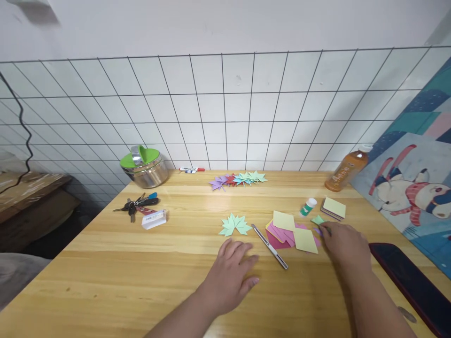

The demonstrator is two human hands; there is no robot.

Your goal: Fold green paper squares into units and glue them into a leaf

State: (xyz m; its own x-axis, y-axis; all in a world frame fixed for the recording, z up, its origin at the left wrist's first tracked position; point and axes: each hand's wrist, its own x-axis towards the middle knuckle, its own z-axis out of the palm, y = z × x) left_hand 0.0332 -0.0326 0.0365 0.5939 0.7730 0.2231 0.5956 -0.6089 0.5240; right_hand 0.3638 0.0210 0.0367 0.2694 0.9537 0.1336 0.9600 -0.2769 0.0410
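Note:
My left hand rests low over the table with fingers spread and nothing in them. Just beyond its fingertips lies a mint-green folded paper fan shape, with a slim silver utility knife to its right. On the right, my right hand has its fingers bent together at a small green folded paper piece; the grip is partly hidden by the hand. A scrap of purple paper shows under those fingers. Between the hands lie yellow square sheets over pink paper pieces.
A glue stick and a sticky-note stack stand beyond my right hand. Farther off are coloured folded paper shapes, a tea bottle, markers and a green-lidded steel pot. Keys lie left; a phone lies right.

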